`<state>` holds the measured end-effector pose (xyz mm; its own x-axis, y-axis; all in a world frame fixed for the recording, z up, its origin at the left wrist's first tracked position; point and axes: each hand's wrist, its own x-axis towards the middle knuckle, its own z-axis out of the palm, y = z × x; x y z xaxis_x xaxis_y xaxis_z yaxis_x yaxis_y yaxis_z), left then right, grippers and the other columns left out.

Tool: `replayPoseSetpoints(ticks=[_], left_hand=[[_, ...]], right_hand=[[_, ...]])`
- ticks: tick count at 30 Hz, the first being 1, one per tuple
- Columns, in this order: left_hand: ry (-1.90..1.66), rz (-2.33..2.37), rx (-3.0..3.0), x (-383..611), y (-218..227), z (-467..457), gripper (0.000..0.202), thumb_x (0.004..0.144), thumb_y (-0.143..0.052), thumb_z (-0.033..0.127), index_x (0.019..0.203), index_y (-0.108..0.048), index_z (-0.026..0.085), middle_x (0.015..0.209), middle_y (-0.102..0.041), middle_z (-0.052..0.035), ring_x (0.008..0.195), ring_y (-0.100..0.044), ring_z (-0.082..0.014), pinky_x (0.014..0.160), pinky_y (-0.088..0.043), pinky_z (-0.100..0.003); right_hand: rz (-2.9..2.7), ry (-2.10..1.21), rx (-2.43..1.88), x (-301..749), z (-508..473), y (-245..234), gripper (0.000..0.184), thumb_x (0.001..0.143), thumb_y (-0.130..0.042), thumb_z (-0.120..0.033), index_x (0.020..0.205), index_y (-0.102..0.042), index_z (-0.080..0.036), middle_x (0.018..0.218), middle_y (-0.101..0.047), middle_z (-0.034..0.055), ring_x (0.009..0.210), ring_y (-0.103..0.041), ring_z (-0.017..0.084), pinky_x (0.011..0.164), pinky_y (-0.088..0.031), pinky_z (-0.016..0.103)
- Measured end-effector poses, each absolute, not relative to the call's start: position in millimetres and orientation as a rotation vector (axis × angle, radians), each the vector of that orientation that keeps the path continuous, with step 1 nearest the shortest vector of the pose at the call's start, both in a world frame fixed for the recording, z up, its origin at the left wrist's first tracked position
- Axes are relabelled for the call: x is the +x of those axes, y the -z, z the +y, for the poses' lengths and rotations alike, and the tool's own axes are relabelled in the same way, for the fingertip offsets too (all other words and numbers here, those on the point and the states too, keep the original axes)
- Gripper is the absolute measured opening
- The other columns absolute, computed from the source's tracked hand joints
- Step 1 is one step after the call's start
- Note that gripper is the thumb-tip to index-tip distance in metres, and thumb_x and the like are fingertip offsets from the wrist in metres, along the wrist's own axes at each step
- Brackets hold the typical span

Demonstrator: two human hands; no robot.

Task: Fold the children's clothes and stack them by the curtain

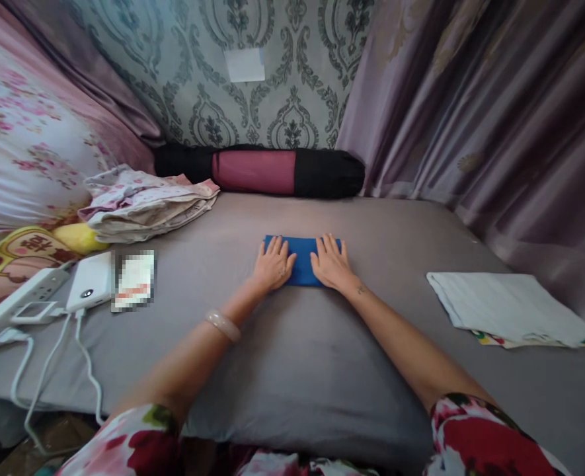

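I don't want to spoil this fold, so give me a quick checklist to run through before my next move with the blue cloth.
1. Left hand and right hand flat on the blue cloth: ok.
2. Cloth's visible edges straight: ok.
3. Creases under the palms: cannot tell.
4. Grey sheet around the cloth bare: ok.
5. White folded cloth lies apart, to the right: ok.
6. Power bank lies apart, far left: ok.

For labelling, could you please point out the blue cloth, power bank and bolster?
Blue cloth (302,264), head view, its middle.
Power bank (94,277), head view, top face.
Bolster (252,170), head view, maroon middle.
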<state>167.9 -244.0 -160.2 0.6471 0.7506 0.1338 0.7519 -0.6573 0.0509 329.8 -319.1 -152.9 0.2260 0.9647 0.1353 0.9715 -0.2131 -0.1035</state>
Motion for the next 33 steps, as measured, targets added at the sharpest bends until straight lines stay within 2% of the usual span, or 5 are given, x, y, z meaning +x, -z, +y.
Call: replayPoseSetpoints(ticks=[16,20,24,28,33], left_hand=[[0.145,-1.222,-2.919,182,173,-265,0.057,0.098,-0.021,0.037,0.145,-0.037,0.008,0.154,-0.032,-0.0152,0.144,-0.026,-0.0281,0.117,-0.020,-0.050],[0.230,-1.266,-2.902,188,164,-253,0.056,0.098,-0.020,0.035,0.143,-0.040,0.007,0.152,-0.036,-0.0154,0.142,-0.030,-0.0284,0.115,-0.024,-0.049],[0.356,-1.177,-2.868,195,169,-234,0.055,0.097,-0.027,0.036,0.144,-0.040,0.012,0.155,-0.032,-0.0111,0.145,-0.020,-0.0311,0.117,-0.015,-0.054],[0.261,-1.172,-2.936,198,181,-224,0.055,0.097,-0.026,0.039,0.147,-0.038,0.019,0.153,-0.037,-0.0079,0.144,-0.025,-0.0304,0.116,-0.017,-0.056],[0.262,-1.146,-2.946,197,183,-225,0.056,0.097,-0.025,0.039,0.147,-0.037,0.016,0.152,-0.037,-0.0094,0.142,-0.028,-0.0322,0.115,-0.017,-0.058]], right_hand=[[-1.885,-0.144,-2.320,304,-320,163,0.057,0.096,-0.025,-0.029,0.148,-0.033,-0.007,0.157,-0.025,0.0145,0.145,-0.018,0.027,0.117,-0.012,0.051],[-1.896,-0.002,-2.295,314,-312,156,0.056,0.097,-0.025,-0.030,0.148,-0.035,-0.009,0.157,-0.025,0.0145,0.145,-0.017,0.028,0.116,-0.008,0.054],[-1.968,0.108,-2.241,324,-303,160,0.054,0.097,-0.028,-0.032,0.147,-0.037,-0.015,0.158,-0.024,0.0097,0.145,-0.016,0.028,0.116,-0.009,0.056],[-2.014,0.007,-2.252,329,-300,168,0.055,0.097,-0.027,-0.033,0.149,-0.034,-0.018,0.156,-0.029,0.0065,0.144,-0.023,0.027,0.116,-0.014,0.055],[-2.013,-0.007,-2.251,329,-299,170,0.056,0.096,-0.027,-0.033,0.149,-0.034,-0.017,0.156,-0.030,0.0067,0.143,-0.023,0.028,0.115,-0.014,0.056]])
